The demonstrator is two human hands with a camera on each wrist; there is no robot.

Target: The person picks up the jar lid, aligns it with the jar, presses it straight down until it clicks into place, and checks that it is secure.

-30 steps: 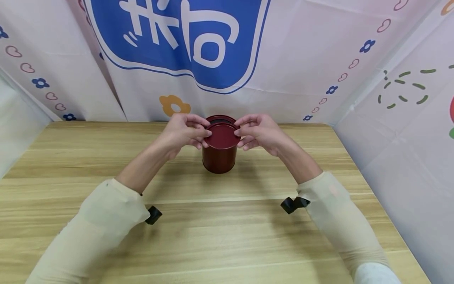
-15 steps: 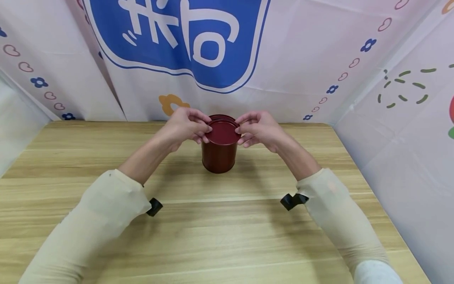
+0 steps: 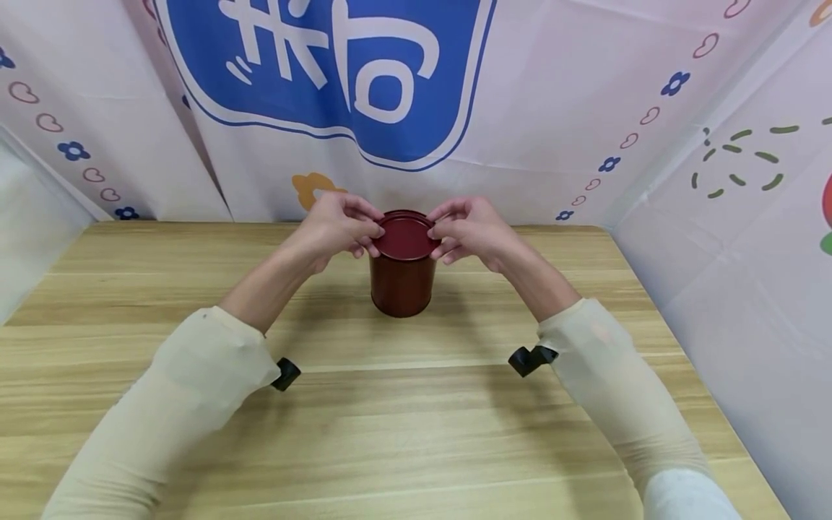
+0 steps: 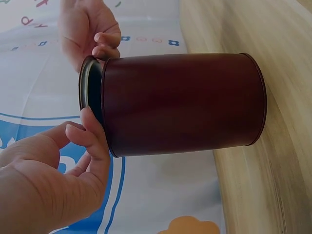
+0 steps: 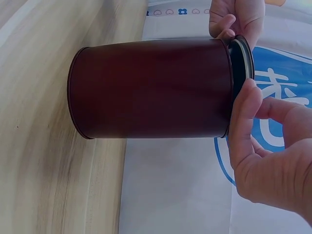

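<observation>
A dark red cylindrical canister (image 3: 401,289) stands upright near the back of the table. Over its mouth is a round red lid (image 3: 406,240), tilted, with a gap between lid and rim showing in both wrist views. My left hand (image 3: 338,227) pinches the lid's left edge between thumb and fingers. On the opposite side my right hand (image 3: 474,235) pinches the right edge. In the left wrist view the canister wall (image 4: 180,102) fills the middle, and the lid's pale inner lip (image 4: 85,83) shows. The canister's inside is hidden.
The wooden table (image 3: 403,433) stretches forward of the canister. Close behind it hangs a white printed cloth (image 3: 533,108) with a blue emblem, and another cloth wall (image 3: 734,238) borders the right side. Black wrist mounts (image 3: 533,360) stick out from the sleeves.
Both hands have shifted the lid slightly back and over the canister's mouth, so less of the dark opening shows. The canister has stayed in place.
</observation>
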